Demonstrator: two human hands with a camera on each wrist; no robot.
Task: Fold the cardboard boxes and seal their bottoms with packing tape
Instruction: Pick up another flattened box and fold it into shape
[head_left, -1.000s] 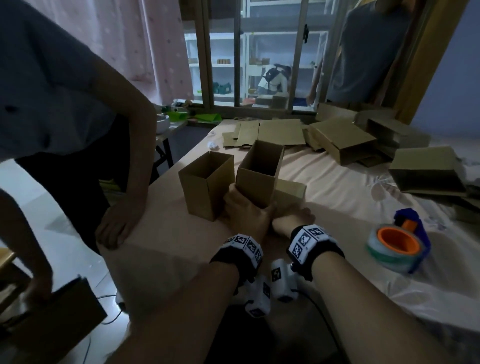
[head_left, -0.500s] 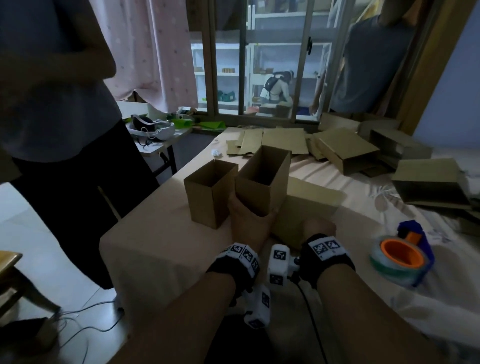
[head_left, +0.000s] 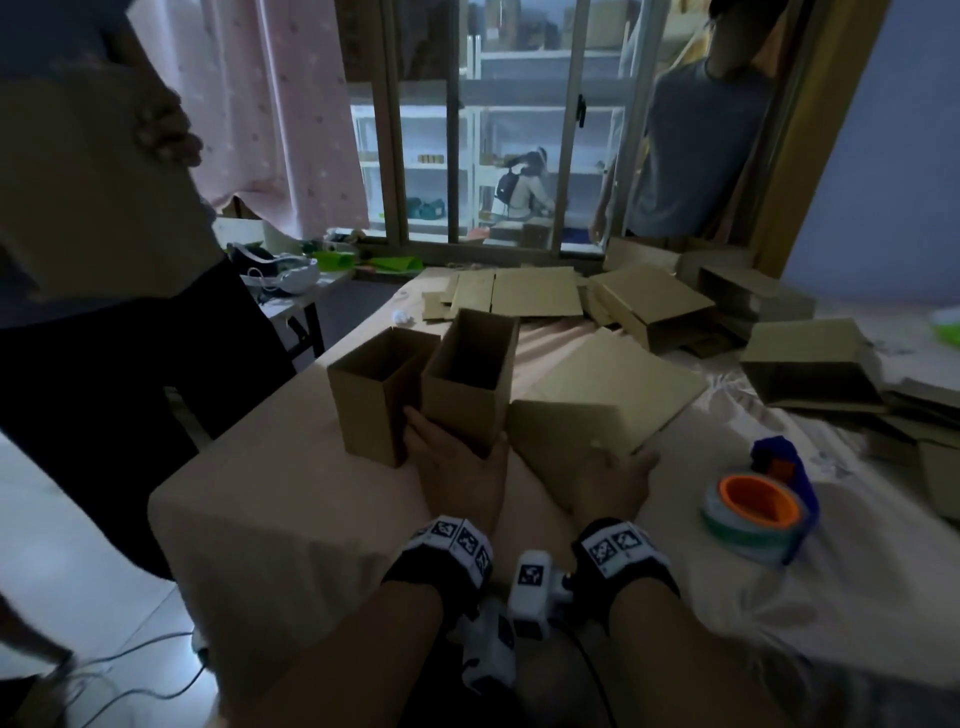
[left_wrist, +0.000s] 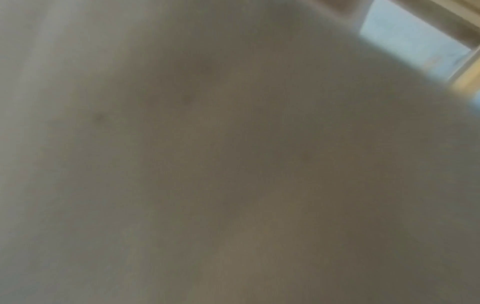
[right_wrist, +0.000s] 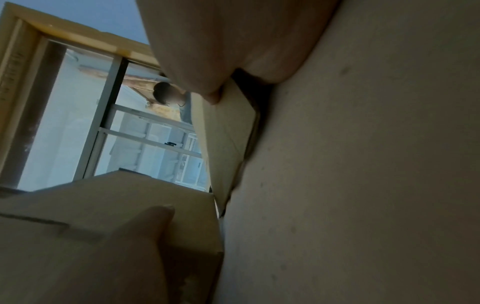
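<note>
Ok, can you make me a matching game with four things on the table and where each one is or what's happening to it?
Things:
1. tape roll
2. left hand
3. right hand
4. flat sheets

Places or states:
A. holding the upright open box
B. lying at the table's far end, near the window
C. holding the flat folded box
D. on the cloth, right of both hands

Pairs: 1-D, 2-A, 3-C, 4-B

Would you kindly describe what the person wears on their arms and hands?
Both forearms are bare, no sleeves. Each wrist carries a black band with white square-coded markers; white marker-tagged camera blocks hang beneath, trailing a dark cable. No gloves.
</note>
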